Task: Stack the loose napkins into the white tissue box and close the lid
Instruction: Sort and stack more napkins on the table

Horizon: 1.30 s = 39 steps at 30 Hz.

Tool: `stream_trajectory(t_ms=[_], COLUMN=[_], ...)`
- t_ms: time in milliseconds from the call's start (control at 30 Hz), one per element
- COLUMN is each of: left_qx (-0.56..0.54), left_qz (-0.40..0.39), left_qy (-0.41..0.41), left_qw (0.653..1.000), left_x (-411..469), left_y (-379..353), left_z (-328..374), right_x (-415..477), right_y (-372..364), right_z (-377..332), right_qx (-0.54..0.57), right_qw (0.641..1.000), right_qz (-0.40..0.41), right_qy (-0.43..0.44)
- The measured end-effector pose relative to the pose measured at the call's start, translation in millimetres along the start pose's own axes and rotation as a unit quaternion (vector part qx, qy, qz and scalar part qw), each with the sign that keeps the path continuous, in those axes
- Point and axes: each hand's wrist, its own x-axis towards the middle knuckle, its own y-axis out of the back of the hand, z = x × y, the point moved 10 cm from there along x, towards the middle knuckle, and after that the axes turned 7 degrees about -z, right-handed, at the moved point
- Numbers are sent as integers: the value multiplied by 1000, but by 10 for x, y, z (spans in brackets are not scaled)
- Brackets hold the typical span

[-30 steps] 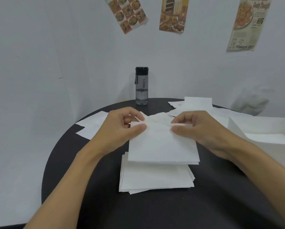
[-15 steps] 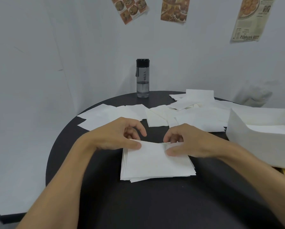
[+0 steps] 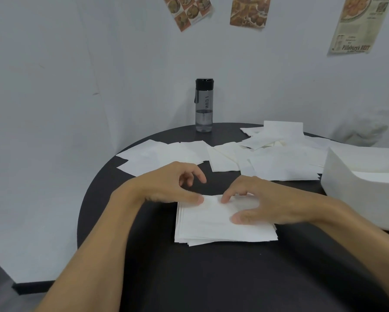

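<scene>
A neat stack of white napkins (image 3: 213, 230) lies on the black round table (image 3: 211, 280) in front of me. My left hand (image 3: 166, 185) rests its thumb on the stack's far left corner, its fingers loosely curled above the table. My right hand (image 3: 268, 203) arches over the stack's far right part, thumb tip and index fingertip touching the top napkin with a gap between them. Loose napkins lie spread at the back left (image 3: 157, 156) and back right (image 3: 281, 163). The white tissue box (image 3: 355, 197) stands open at the right edge, partly cut off.
A grey water bottle (image 3: 204, 106) with a black cap stands at the table's far edge by the white wall. Food posters hang on the wall above. The table's left rim curves close to my left forearm.
One second ago both hands held a napkin raised above the stack. They lowered it onto the pile, and the fingers now only rest on top.
</scene>
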Motion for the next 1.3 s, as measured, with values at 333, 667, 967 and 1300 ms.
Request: stream_trajectory(t_ms=[333,667,967,1300], left_qx=[88,42,17,-346], left_qz=[279,253,339,340], left_qy=[250,202,125,-88], left_qw=[923,945,932,870], left_x=[-178,-86,-173,-248], left_y=[599,555,650,580], left_z=[-1024,-983,-742,121], right_x=[137,156,123,-55], right_y=[30,10,82,516], right_z=[14,105,74,111], right_qx=[92,121,159,192], right_qw=[993,989,979,920], right_qz=[71,88,123,342], right_qy=[23,12,18,-2])
